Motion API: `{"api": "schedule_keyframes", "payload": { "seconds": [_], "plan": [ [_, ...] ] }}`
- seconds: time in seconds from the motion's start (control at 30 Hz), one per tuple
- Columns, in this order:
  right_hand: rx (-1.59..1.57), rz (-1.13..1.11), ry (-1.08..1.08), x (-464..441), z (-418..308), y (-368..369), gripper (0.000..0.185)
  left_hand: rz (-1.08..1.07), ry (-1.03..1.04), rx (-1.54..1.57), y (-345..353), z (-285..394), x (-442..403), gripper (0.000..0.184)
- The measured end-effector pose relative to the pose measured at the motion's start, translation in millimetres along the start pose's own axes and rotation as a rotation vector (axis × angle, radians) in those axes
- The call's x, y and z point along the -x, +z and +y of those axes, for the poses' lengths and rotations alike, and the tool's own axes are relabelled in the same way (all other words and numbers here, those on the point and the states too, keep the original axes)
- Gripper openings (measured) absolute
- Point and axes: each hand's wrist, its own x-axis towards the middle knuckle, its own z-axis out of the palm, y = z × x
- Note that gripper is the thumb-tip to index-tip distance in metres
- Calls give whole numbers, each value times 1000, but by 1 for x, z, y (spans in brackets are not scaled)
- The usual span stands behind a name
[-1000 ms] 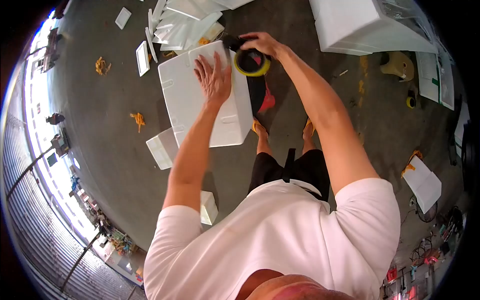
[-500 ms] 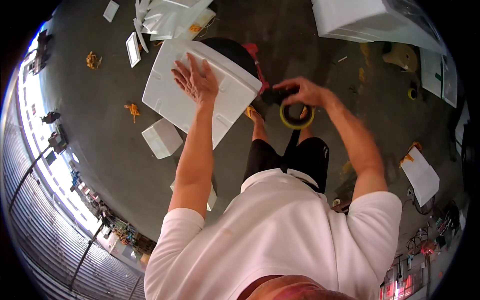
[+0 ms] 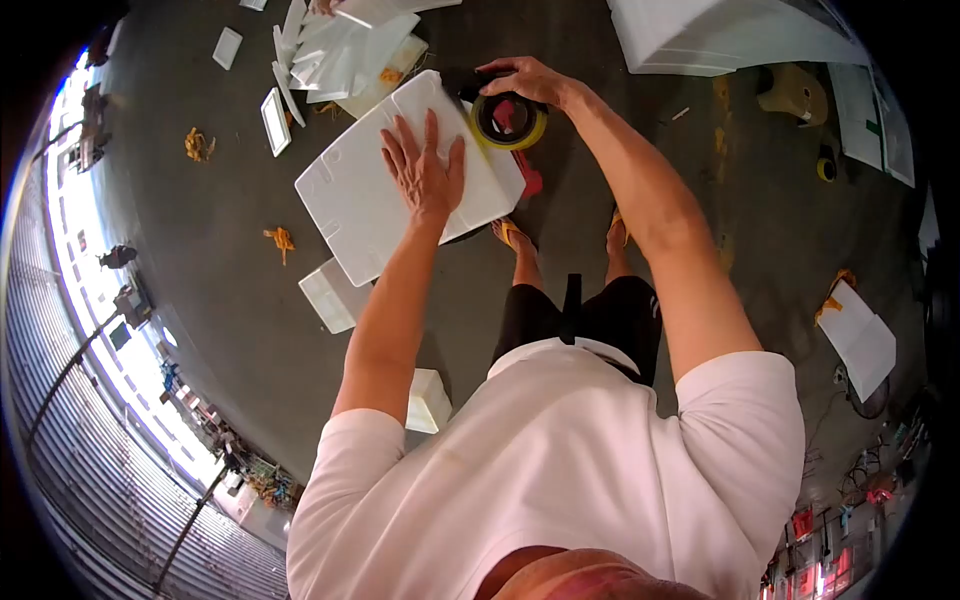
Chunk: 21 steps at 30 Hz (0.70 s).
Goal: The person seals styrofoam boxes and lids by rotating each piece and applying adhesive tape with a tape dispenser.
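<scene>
A white foam box [image 3: 350, 190] sits tilted in front of me. My left hand [image 3: 425, 178] lies flat on its upper face with the fingers spread. Beside the box's right end, my right hand [image 3: 528, 82] is closed around the black part of a tape dispenser. Its large tape roll [image 3: 538, 128], dark with a yellow rim, hangs below the fingers against the box's edge. A red object [image 3: 530, 178] shows partly from behind the box; the rest of it is hidden.
Stacked white foam lids [image 3: 345, 50] lie beyond the box, with another person's hand [image 3: 322, 6] at them. Smaller white boxes [image 3: 335, 298] stand at left. Large white boxes [image 3: 730, 40] rise at upper right. Yellow scraps [image 3: 282, 240] and a tape roll [image 3: 826, 165] lie on the floor.
My right hand has moved up and left with the tape dispenser, from above my feet to the box's right end. The box has turned slightly under my left hand, which stays flat on it.
</scene>
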Motion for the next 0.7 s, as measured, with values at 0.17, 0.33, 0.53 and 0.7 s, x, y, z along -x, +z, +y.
{"api": "schedule_keyframes", "payload": {
  "seconds": [0.17, 0.33, 0.53, 0.7],
  "plan": [
    [64, -229, 19, 91, 23, -10, 52, 27, -179, 70, 13, -5, -20, 64],
    [-94, 26, 24, 155, 56, 36, 53, 108, -373, 66, 21, -3, -40, 65],
    [-216, 305, -140, 20, 32, 54, 55, 87, 6, 110, 19, -46, -42, 70],
    [33, 58, -188, -58, 2, 39, 50, -51, 109, 23, -4, -52, 21, 60]
  ]
}}
